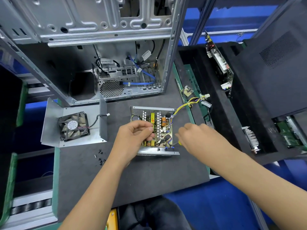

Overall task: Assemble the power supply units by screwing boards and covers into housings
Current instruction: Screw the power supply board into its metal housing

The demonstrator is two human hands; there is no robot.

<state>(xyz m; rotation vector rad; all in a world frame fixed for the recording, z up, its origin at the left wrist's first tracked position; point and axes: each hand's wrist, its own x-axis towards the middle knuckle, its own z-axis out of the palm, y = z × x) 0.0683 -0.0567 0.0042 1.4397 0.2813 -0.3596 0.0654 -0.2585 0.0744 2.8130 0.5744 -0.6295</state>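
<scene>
Nearest, loose black screws (100, 157) lie on the counter (132, 180). Left hand (134, 135) curls over the circuit board (157, 128) inside its open housing (157, 152); right hand (194, 138) grips a yellow-handled screwdriver (179, 142) (mostly hidden). Beyond: one fan cover (73, 127), one computer chassis (106, 47).

Open desktop computer case (103, 47) standing on dark mat (132, 176), blue cable (141, 83) inside, black side panel (274, 63) at right

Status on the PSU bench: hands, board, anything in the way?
Left hand fingers curled over green circuit board in open metal housing. Right hand holds yellow-handled screwdriver at housing's near right corner. Nothing blocking.
</scene>
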